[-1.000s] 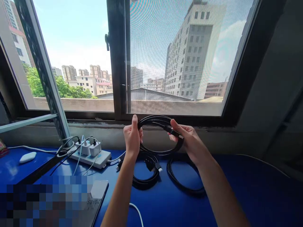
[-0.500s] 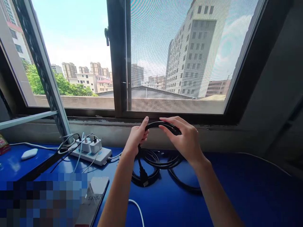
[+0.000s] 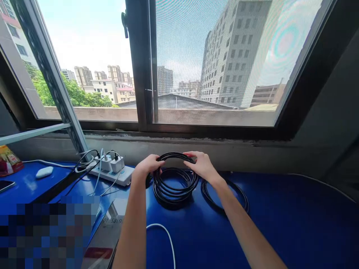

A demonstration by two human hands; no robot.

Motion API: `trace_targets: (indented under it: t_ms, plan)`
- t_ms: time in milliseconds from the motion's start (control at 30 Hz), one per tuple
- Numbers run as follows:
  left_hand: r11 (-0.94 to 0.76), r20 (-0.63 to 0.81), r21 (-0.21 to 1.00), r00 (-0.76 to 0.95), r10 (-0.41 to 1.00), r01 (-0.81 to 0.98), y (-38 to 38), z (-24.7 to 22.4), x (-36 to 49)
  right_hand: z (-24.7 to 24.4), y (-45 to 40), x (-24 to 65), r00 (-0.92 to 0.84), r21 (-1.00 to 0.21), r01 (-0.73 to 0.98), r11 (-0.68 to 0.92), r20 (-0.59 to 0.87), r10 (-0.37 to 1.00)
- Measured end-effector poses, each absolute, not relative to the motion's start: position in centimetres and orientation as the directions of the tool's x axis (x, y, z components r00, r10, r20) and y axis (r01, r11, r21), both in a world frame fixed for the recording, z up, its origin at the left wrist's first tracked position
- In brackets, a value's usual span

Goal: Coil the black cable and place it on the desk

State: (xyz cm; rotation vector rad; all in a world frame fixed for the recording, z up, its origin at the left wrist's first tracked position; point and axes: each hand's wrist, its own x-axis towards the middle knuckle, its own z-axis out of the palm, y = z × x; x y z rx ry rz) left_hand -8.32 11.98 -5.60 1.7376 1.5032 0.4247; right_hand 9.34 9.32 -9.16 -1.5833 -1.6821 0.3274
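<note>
Both forearms are bare with no sleeves in view, and the left hand (image 3: 147,166) and right hand (image 3: 202,166) wear no gloves, rings or watch.

My single head camera looks forward and slightly down, close over the blue desk (image 3: 280,224), facing the window (image 3: 213,67) (no second view).

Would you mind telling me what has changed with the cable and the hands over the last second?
Both hands have come down: the black cable coil, held up before the window a second ago, now sits on top of the coil lying on the blue table. The left hand and right hand still grip its far rim. The second coil to the right, the power strip and the white cable lie as before.
</note>
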Motion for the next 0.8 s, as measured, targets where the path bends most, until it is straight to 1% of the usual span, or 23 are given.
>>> trace_targets:
  t_ms: [100,200,267,333,500,667,800]
  plan:
    - [0.060,-0.286,0.699,0.201,0.937,0.712,12.8,-7.1,-8.9,-10.8,10.1,8.6,0.040,-0.622,0.772,0.129,0.250,0.967]
    - [0.116,-0.379,0.652,0.190,0.906,0.750,13.6,-8.7,-9.5,-12.0,10.4,8.4,0.029,-0.575,0.815,0.065,0.152,0.988]
    - [0.127,-0.435,0.618,0.203,0.877,0.776,14.0,-9.7,-9.6,-12.3,10.4,8.3,0.031,-0.544,0.838,0.037,0.114,0.993]
    - [0.123,-0.455,0.605,0.215,0.864,0.787,14.4,-10.3,-9.7,-12.4,10.3,8.4,0.034,-0.517,0.856,0.023,0.100,0.994]
    - [0.081,-0.359,0.688,0.241,0.902,0.721,14.6,-10.7,-9.6,-12.4,10.5,8.5,0.055,-0.467,0.884,0.006,0.116,0.992]
    - [0.077,-0.334,0.689,0.222,0.916,0.721,14.5,-10.9,-9.6,-12.6,10.2,8.4,0.068,-0.439,0.898,-0.002,0.135,0.988]
    - [0.038,-0.263,0.719,0.221,0.939,0.693,14.4,-10.6,-9.9,-12.3,10.0,7.9,0.083,-0.436,0.900,-0.006,0.157,0.984]
